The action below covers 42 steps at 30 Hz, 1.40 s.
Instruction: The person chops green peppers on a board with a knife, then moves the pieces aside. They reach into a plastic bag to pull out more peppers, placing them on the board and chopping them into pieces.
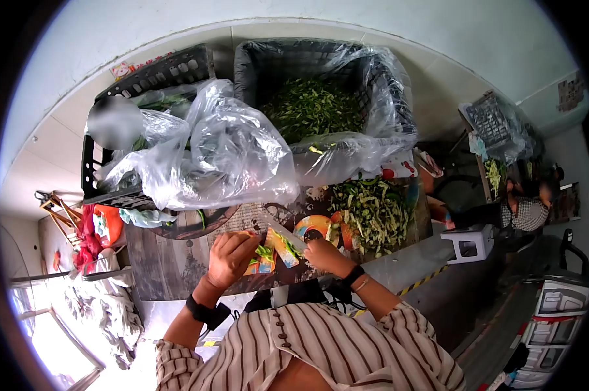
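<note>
My right hand (322,254) is closed round the handle of a knife. The knife's blade (286,240) points up and left, over a brightly patterned board (284,255). My left hand (232,256) is curled on the left side of the board, with strips of green vegetable (264,252) coming out from under its fingers; how much it grips is hidden. To the right of the knife spreads a heap of chopped green vegetable (376,218), pale and dark green pieces mixed.
Behind the table (170,260) stands a lined black crate (242,78) of chopped greens (314,107). Left of it, another black crate (89,169) is covered by clear plastic (235,150). A person (526,212) sits at far right, near a white stool (467,246).
</note>
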{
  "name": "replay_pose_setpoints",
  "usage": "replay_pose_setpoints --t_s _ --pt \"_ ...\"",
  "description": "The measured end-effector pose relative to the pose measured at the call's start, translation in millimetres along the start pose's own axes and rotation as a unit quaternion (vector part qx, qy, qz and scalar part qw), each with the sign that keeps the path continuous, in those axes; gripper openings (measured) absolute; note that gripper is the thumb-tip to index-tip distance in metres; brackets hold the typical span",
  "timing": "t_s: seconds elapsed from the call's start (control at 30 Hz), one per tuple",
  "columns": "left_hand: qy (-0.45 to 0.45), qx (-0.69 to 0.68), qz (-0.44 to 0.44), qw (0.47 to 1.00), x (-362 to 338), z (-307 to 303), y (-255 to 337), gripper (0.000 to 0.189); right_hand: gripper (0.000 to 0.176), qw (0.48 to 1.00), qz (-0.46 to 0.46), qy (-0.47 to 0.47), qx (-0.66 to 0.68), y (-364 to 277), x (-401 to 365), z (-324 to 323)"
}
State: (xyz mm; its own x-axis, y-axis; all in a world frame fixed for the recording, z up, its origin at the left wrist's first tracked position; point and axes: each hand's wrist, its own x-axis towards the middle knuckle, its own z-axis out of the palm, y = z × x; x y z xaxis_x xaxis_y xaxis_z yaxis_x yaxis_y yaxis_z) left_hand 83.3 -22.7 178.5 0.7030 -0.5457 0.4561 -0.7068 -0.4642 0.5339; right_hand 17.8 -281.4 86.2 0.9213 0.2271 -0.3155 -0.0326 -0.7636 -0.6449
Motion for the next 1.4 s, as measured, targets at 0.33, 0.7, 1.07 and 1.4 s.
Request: replay_pose_setpoints --t_s 0.33,0.7,1.07,1.4 --pt "0.075 0.143 0.099 0.982 163 26 32 0.030 0.029 0.991 0.120 0.037 0.052 26 -40 -26" --pt "0.059 0.210 0.092 0.971 188 48 8 0.017 0.029 0.989 0.107 0.075 0.072 58 -42 -32" --pt "0.076 0.182 0.076 0.977 212 23 25 0.016 0.030 0.989 0.115 0.071 0.061 60 -39 -46" --pt "0.135 0.144 0.108 0.974 163 -13 14 0.038 0.034 0.990 0.082 0.106 0.051 66 -33 -32"
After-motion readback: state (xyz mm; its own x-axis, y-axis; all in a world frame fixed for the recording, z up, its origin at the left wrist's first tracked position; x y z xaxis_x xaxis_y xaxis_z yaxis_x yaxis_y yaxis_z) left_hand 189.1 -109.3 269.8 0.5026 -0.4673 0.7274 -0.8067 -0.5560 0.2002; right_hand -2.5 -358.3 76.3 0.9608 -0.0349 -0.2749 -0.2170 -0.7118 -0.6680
